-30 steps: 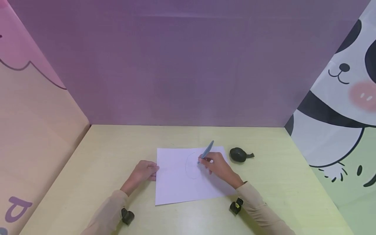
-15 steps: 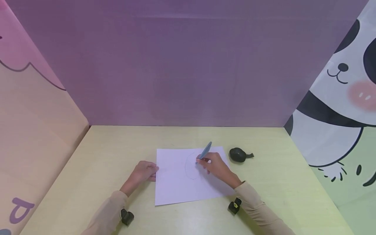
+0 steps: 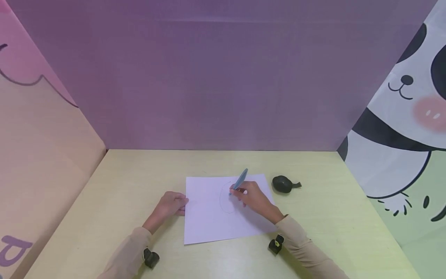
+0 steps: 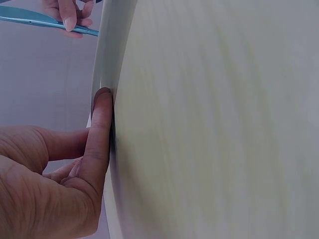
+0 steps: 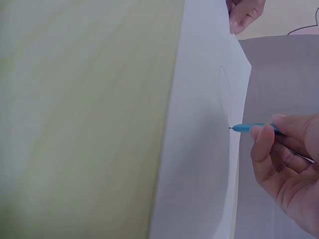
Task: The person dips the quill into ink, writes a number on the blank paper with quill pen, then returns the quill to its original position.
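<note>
A white sheet of paper (image 3: 205, 224) lies on the table, with a thin curved line (image 3: 220, 198) drawn on it. My right hand (image 3: 255, 198) pinches a blue pen (image 3: 241, 178), whose wide, leaf-shaped back end points up and away. In the right wrist view, the tip of the pen (image 5: 244, 128) meets the paper near the drawn line. My left hand (image 3: 169, 204) is at the sheet's left edge. Seen from the left wrist, its thumb (image 4: 70, 143) and forefinger (image 4: 98, 129) pinch that edge; the exact contact is partly hidden.
Right of the sheet lies a black rounded object (image 3: 282, 184) with a short tail. The pale wooden table (image 3: 146, 170) meets a purple back wall (image 3: 223, 97). A panda picture (image 3: 400, 116) covers the right side. Small black cameras (image 3: 151, 258) hang at both wrists.
My right hand and the pen have shifted slightly left across the paper, toward the curved line. My left hand and the sheet stay in place.
</note>
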### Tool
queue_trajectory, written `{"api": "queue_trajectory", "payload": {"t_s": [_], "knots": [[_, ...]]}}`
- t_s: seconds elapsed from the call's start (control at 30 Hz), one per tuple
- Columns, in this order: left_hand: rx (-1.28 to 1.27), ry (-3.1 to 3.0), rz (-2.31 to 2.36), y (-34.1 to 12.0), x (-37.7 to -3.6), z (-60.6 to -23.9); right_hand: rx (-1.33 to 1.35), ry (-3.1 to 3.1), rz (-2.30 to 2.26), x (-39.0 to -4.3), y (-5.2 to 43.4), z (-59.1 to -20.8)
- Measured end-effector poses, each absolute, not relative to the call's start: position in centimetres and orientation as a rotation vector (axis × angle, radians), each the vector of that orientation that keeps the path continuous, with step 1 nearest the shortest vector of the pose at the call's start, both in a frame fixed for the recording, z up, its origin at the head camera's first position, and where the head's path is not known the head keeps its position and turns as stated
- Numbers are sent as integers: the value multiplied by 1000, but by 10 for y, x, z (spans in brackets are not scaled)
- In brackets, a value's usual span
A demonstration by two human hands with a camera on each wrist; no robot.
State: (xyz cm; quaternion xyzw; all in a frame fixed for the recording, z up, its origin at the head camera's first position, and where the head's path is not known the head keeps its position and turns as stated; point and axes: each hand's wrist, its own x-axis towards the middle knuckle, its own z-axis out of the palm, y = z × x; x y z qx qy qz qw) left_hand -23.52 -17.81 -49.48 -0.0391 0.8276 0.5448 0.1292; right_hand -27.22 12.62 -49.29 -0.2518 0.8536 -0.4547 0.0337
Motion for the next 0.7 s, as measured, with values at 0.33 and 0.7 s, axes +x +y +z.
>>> {"api": "queue_trajectory", "payload": {"t_s": [0.33,0.7], "knots": [[-122,2403,1575,-178,-235,-493,-781,2616,-1400,-271,122,-492],[-107,2388,1590,-179,-234,-495,-830,2624,-1355,-271,118,-491]]}}
